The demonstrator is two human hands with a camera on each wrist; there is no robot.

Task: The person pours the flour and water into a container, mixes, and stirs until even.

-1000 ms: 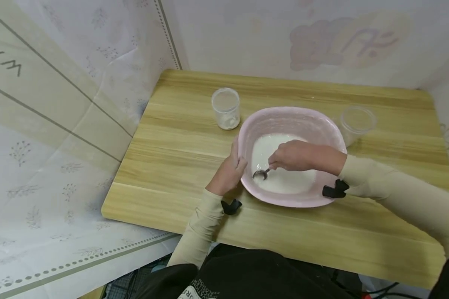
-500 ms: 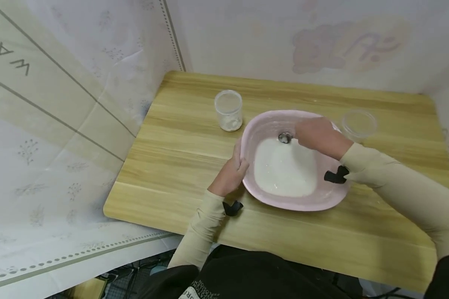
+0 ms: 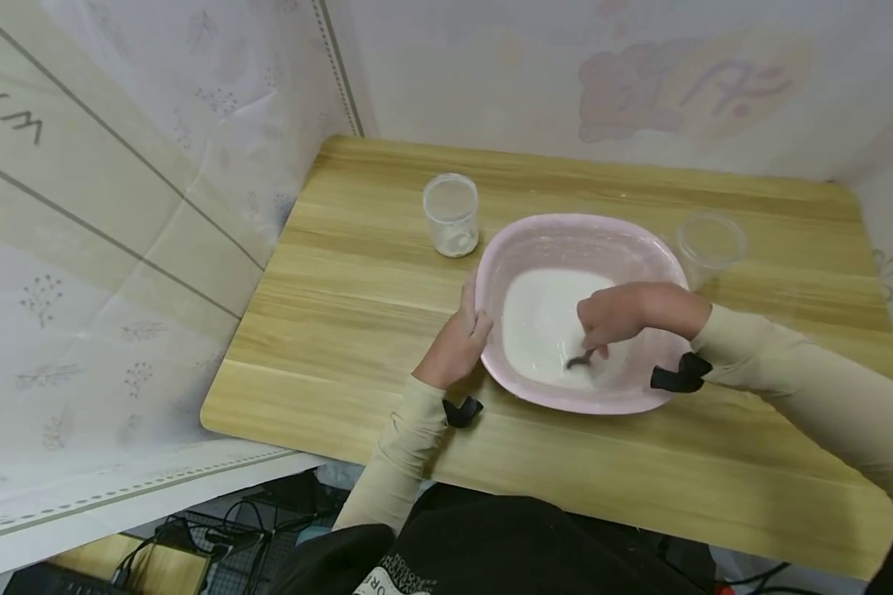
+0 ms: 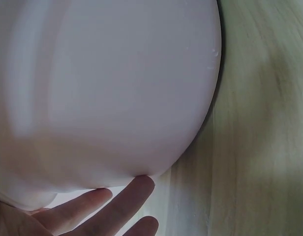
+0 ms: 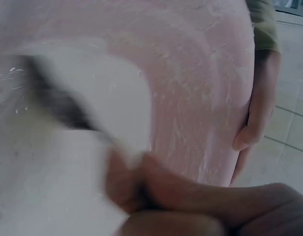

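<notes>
A pink plastic basin [image 3: 588, 405] on the table holds white liquid [image 3: 539, 322], with white smears on its inner wall. At the basin's left side, my left hand [image 3: 454, 343] grips the rim; in the left wrist view, its fingertips [image 4: 141, 184] touch the outer wall. My right hand [image 3: 618, 314] pinches the handle of a metal spoon [image 3: 580, 359] inside the basin. The spoon's bowl is at the liquid near the front, and most of the handle is hidden by the fingers. Motion blurs the spoon in the right wrist view.
Behind the basin to the left stands a clear plastic jar [image 3: 451, 216] with white matter at its bottom. Another clear container [image 3: 710, 241] stands at the right, close behind the right wrist. The wooden table [image 3: 327, 330] meets patterned cloth walls at the left and back.
My right hand has swept the spoon from the liquid's front left to the basin's back, then forward to the front middle. My left hand keeps its hold on the rim.
</notes>
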